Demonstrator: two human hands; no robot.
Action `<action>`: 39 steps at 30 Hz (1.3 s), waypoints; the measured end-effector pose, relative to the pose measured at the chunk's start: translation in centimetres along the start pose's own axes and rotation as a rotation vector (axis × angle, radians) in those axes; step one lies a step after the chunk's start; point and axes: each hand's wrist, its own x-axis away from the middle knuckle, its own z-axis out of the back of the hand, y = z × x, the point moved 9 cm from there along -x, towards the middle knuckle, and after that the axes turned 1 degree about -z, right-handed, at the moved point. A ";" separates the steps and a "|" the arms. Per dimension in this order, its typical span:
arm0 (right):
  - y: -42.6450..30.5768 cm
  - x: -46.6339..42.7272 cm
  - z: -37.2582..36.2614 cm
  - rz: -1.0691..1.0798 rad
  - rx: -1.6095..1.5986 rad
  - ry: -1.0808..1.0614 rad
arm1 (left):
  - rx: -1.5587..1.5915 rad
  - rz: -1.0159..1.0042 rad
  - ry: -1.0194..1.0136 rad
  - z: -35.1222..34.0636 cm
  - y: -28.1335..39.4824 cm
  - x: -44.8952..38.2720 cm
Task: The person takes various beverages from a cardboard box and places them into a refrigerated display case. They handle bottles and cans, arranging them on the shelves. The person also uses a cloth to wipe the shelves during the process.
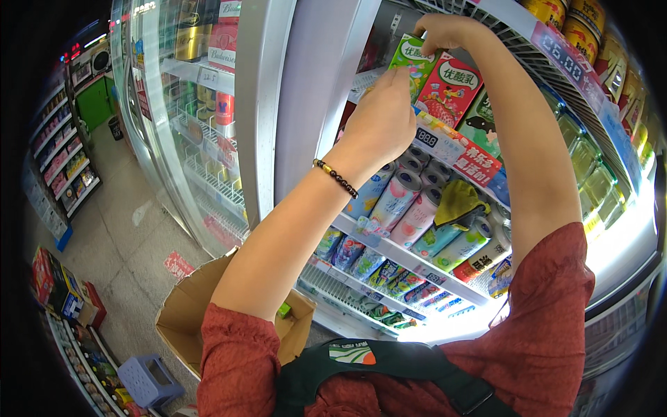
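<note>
My right hand reaches over the top of a green drink carton on a cooler shelf, with the thumb on its front and the other fingers behind. My left hand, a dark beaded bracelet on its wrist, is against the lower left of this carton. Its fingers are bent and their tips are mostly hidden. Just right of the green carton stands a red strawberry drink carton. Beyond it is a dark green carton, partly covered by my right forearm.
Below, pastel drink cans fill a shelf, and a yellow-green cloth lies on them. Wire shelving hangs close over my right forearm. An open cardboard box stands by my left elbow. A blue-grey plastic stool is at lower left.
</note>
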 end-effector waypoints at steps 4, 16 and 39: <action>1.2 -1.2 -0.4 -0.029 0.012 -0.008 | -0.035 -0.039 -0.050 -0.2 0.8 0.1; -19.7 24.1 -8.4 0.770 -0.241 0.110 | 0.101 0.544 -0.016 14.0 -6.3 24.1; -48.7 25.6 -70.2 0.278 -0.097 -0.624 | -0.164 1.329 -0.530 12.0 -6.8 56.2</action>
